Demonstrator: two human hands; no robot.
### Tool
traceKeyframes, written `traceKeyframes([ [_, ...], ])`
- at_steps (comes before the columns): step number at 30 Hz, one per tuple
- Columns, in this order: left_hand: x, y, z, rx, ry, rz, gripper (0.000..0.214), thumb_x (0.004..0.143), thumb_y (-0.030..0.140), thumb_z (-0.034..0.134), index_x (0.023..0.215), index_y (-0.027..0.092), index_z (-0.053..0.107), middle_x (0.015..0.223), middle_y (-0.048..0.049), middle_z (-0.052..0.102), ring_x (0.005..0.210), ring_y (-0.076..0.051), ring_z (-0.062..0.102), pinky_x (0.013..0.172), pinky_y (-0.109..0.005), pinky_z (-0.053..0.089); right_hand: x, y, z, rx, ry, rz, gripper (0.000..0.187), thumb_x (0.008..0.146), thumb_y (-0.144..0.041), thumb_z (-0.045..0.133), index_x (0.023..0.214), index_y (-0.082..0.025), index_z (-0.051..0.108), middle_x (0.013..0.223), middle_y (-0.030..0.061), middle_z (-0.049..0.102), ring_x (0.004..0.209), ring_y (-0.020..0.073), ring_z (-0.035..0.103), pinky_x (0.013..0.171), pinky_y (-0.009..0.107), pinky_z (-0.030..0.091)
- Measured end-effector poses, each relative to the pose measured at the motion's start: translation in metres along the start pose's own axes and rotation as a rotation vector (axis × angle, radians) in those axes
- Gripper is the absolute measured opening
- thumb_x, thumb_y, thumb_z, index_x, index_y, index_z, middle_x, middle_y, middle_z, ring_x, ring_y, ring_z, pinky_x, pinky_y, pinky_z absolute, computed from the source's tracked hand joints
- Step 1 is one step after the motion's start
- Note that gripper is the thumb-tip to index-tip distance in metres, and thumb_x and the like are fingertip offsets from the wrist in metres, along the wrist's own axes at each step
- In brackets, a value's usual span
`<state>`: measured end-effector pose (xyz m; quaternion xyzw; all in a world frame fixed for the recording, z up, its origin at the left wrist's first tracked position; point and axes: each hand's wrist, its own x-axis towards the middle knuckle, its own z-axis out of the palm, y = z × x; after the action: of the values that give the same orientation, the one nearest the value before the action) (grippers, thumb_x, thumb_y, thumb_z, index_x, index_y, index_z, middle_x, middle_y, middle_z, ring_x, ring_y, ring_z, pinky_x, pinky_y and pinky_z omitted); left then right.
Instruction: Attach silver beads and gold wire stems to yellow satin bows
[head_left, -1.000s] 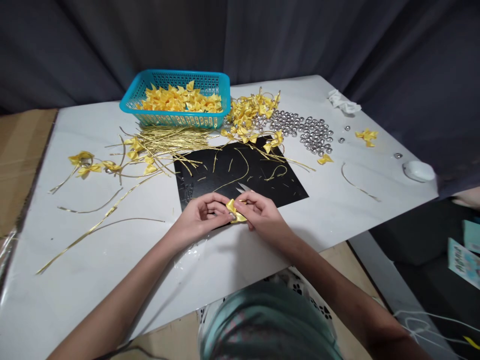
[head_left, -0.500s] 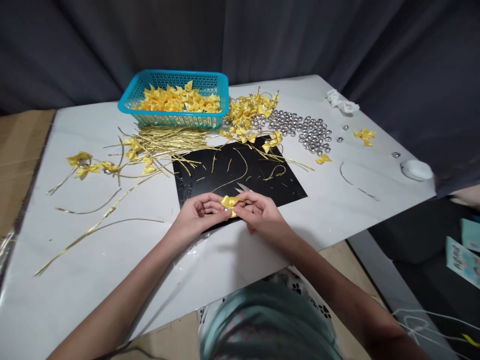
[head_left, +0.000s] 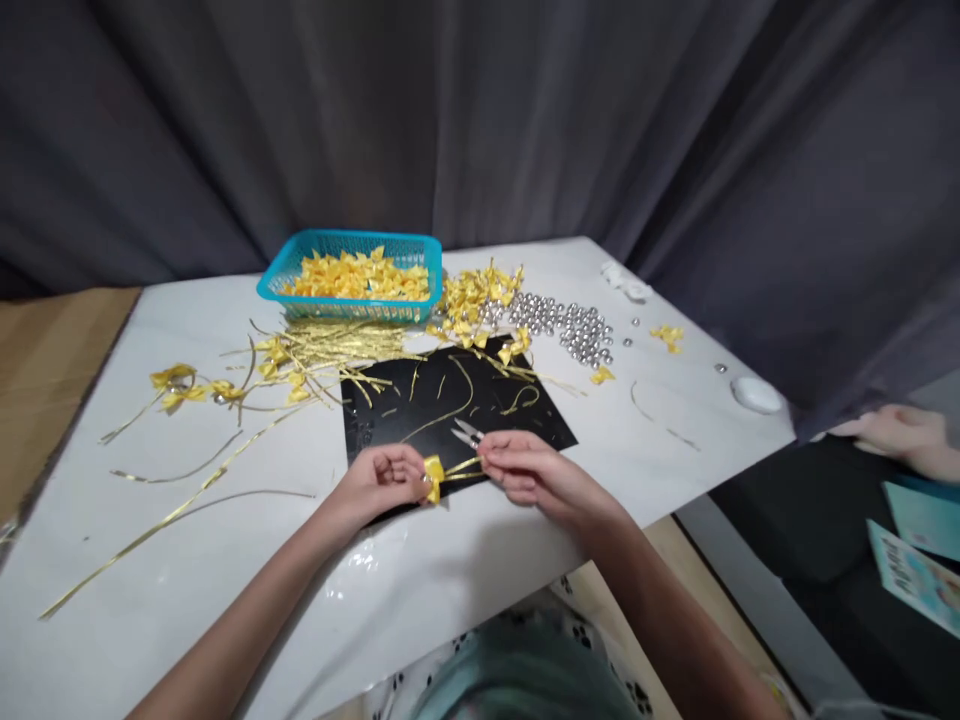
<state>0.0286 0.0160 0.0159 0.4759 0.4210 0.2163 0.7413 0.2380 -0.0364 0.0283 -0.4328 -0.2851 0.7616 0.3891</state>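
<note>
A yellow ribbon bow is pinched in the fingertips of my left hand, low over the near edge of the black mat. Two gold cord strands run from the bow to my right hand, whose closed fingers grip their ends. The blades of a pair of scissors show just beyond my right fingertips. The handles are hidden, and I cannot tell whether that hand touches them.
Yellow bows fill a blue basket at the back. Before it lies a bundle of gold cords. Silver beads and tied bows spread rightward, near a white dish. Another person's hand appears far right.
My right hand has moved away from the bow to the right, with the gold strands now stretched between both hands. The bow has turned in my left fingers. The camera view has tilted up.
</note>
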Motion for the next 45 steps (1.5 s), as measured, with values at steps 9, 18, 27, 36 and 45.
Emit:
traceKeyframes([
  [9, 0.011, -0.011, 0.011, -0.073, 0.010, 0.123, 0.034, 0.056, 0.040, 0.081, 0.068, 0.015, 0.061, 0.055, 0.0004, 0.064, 0.051, -0.011, 0.057, 0.054, -0.022, 0.041, 0.002, -0.042, -0.001, -0.399, -0.023, -0.092, 0.026, 0.071, -0.040, 0.064, 0.072, -0.018, 0.050, 0.044, -0.0096, 0.032, 0.035, 0.0030, 0.021, 0.035, 0.017, 0.023],
  [18, -0.006, -0.012, -0.010, -0.085, 0.270, 0.176, 0.035, 0.061, 0.047, 0.077, 0.079, 0.018, 0.066, 0.069, -0.0026, 0.069, 0.062, -0.014, 0.061, 0.055, -0.022, 0.042, 0.058, -0.135, -0.009, -0.983, 0.158, -0.325, 0.013, 0.073, -0.027, 0.061, 0.073, -0.014, 0.059, 0.049, -0.0044, 0.050, 0.043, 0.0060, 0.040, 0.042, 0.017, 0.029],
  [27, -0.037, -0.038, -0.016, -0.135, 0.482, 0.153, 0.035, 0.062, 0.048, 0.075, 0.072, 0.017, 0.063, 0.065, -0.0028, 0.064, 0.057, -0.013, 0.056, 0.051, -0.023, 0.036, 0.102, -0.165, -0.033, -1.245, 0.587, -0.677, 0.017, 0.078, -0.023, 0.050, 0.090, -0.015, 0.060, 0.101, 0.0095, 0.062, 0.088, 0.0183, 0.057, 0.077, 0.029, 0.040],
  [36, -0.028, -0.012, -0.012, 0.665, 0.475, 0.282, 0.025, 0.081, 0.037, 0.056, 0.095, 0.020, 0.067, 0.066, -0.0015, 0.060, 0.059, -0.016, 0.051, 0.056, -0.025, 0.035, 0.031, -0.028, -0.018, -1.569, 0.205, -0.379, 0.020, 0.075, -0.038, 0.059, 0.084, -0.020, 0.057, 0.087, 0.0018, 0.063, 0.074, 0.0171, 0.059, 0.061, 0.025, 0.035],
  [45, -0.031, 0.000, -0.038, 0.966, 0.548, 0.303, 0.026, 0.081, 0.036, 0.054, 0.095, 0.022, 0.071, 0.073, -0.0040, 0.060, 0.065, -0.018, 0.054, 0.060, -0.026, 0.037, 0.033, -0.041, -0.048, -1.613, 0.176, -0.340, 0.014, 0.083, -0.029, 0.047, 0.089, -0.020, 0.056, 0.092, 0.0035, 0.061, 0.076, 0.0164, 0.061, 0.063, 0.026, 0.039],
])
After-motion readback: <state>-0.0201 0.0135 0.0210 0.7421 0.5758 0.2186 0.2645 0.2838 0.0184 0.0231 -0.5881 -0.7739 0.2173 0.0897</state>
